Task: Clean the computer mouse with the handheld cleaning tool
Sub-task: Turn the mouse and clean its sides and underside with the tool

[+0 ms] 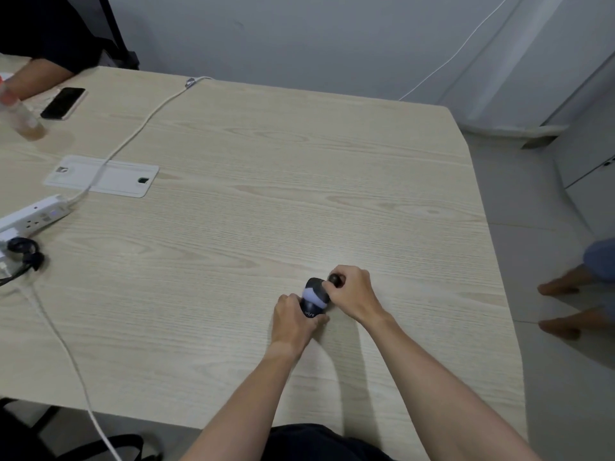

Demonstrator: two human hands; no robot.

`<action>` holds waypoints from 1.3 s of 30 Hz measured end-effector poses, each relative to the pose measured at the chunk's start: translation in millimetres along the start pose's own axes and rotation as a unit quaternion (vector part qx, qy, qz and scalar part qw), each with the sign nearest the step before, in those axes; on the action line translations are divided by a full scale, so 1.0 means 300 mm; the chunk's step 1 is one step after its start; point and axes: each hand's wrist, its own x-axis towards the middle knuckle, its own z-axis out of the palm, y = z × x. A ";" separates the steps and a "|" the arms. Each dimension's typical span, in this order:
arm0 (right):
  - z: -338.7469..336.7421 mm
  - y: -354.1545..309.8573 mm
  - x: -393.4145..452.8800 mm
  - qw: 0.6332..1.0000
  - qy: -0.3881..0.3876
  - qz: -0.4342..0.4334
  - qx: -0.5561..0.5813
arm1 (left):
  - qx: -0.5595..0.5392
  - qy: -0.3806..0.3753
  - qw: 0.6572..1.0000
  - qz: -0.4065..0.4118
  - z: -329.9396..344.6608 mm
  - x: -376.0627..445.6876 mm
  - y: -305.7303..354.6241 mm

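A dark computer mouse (314,299) with a pale band across its back rests on the light wood table (266,194), near the front right. My left hand (293,319) grips its rear end from the left. My right hand (352,291) is closed around a small dark handheld cleaning tool (336,280), whose rounded end sticks out past my fingers. That hand presses against the mouse's right front side. The tool's working tip is hidden by my fingers.
A white power strip (33,217) with plugs and a white cable (133,134) lies at the left. A white cable hatch (103,176) is set into the table. A phone (63,103), a bottle (21,116) and another person's arm (36,74) are far left. Bare feet (562,284) stand on the floor at right.
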 end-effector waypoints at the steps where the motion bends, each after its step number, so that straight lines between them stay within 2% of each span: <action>1: -0.002 0.017 -0.001 0.999 0.027 0.016 -0.009 | 0.007 -0.001 1.000 0.004 -0.002 -0.002 0.003; 5: -0.016 0.039 -0.008 0.994 0.098 0.056 -0.012 | 0.020 0.001 1.000 0.017 -0.004 -0.007 0.009; 8: -0.012 0.026 -0.019 0.995 0.079 0.042 0.042 | 0.039 0.006 0.999 0.023 -0.002 -0.014 0.024; 11: 0.012 0.030 -0.023 0.998 0.043 0.037 0.039 | 0.080 0.031 0.995 0.044 0.004 -0.016 0.043; 16: 0.012 0.044 0.002 0.989 0.121 0.084 0.024 | 0.070 0.018 0.995 0.067 -0.001 -0.008 0.059; 19: 0.000 0.028 0.014 0.993 0.097 0.051 0.052 | 0.076 0.022 0.995 0.066 0.004 -0.006 0.055; 22: -0.003 0.022 0.027 0.998 0.044 0.028 0.024 | 0.069 0.026 0.995 0.060 0.010 -0.001 0.056; 27: -0.014 0.029 0.048 0.995 0.083 0.053 -0.004 | 0.057 0.016 0.997 0.046 0.008 0.005 0.057; 31: -0.003 0.015 0.043 0.998 0.040 0.044 0.021 | 0.046 0.019 0.998 0.048 0.008 0.007 0.056; 36: -0.003 0.017 0.050 0.994 0.072 0.078 -0.018 | 0.044 0.002 0.998 0.050 -0.003 0.011 0.060; 39: -0.010 0.007 0.040 0.993 0.084 0.074 0.032 | 0.070 0.007 0.996 0.055 -0.010 0.011 0.065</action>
